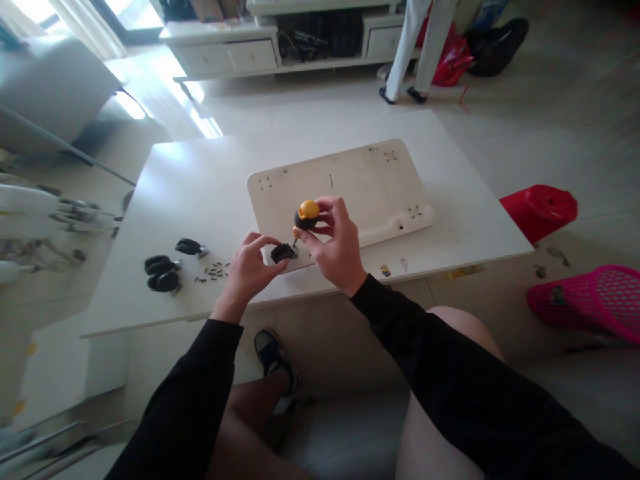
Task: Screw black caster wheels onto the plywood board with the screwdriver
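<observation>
My right hand (336, 243) is closed round a screwdriver (307, 215) with a yellow and black handle. Its shaft points down at the near left corner of a cream board (325, 180), beside a black caster wheel (282, 253). Thumb and fingers of my left hand (251, 265) grip that caster at the corner. Whether the tip sits in a screw is too small to tell. To the left lie several loose screws (215, 271). Further left are more black casters (163, 282). Groups of small holes (390, 156) mark the board's other corners.
The board rests on a white table (200, 180). A red bin (540, 210) and a pink mesh basket (585, 300) stand on the floor at the right. Beyond the table, a person's legs (415, 50) show by a white cabinet (225, 53).
</observation>
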The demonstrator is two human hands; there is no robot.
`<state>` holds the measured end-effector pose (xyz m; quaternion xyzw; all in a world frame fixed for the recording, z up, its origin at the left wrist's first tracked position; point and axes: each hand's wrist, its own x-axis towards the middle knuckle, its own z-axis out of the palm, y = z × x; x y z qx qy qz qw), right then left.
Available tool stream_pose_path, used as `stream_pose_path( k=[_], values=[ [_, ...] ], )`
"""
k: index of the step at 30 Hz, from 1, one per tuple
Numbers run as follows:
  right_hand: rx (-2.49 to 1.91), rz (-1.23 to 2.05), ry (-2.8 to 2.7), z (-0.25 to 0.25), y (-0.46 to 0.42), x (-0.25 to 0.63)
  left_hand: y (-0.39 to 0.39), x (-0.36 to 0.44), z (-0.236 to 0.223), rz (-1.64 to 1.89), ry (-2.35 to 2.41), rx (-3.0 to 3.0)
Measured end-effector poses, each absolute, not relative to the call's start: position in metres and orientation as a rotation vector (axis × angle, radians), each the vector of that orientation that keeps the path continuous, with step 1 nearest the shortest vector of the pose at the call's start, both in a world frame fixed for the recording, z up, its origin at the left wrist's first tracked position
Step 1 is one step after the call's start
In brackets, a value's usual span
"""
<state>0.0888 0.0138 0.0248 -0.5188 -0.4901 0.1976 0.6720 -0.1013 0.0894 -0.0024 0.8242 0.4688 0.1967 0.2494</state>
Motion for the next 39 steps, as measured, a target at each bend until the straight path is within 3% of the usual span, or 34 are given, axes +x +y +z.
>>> stream_pose_path(
  k=[18, 39],
  values=[
    [-1.177, 0.473, -1.171, 0.024, 0.016, 0.094, 0.092, -0.103, -0.005, 0.508, 1.304, 2.202],
    [-1.141, 0.18, -1.434, 0.038, 0.016, 0.1, 0.09, -0.101, 0.0, 0.466, 1.421, 2.085]
  ],
)
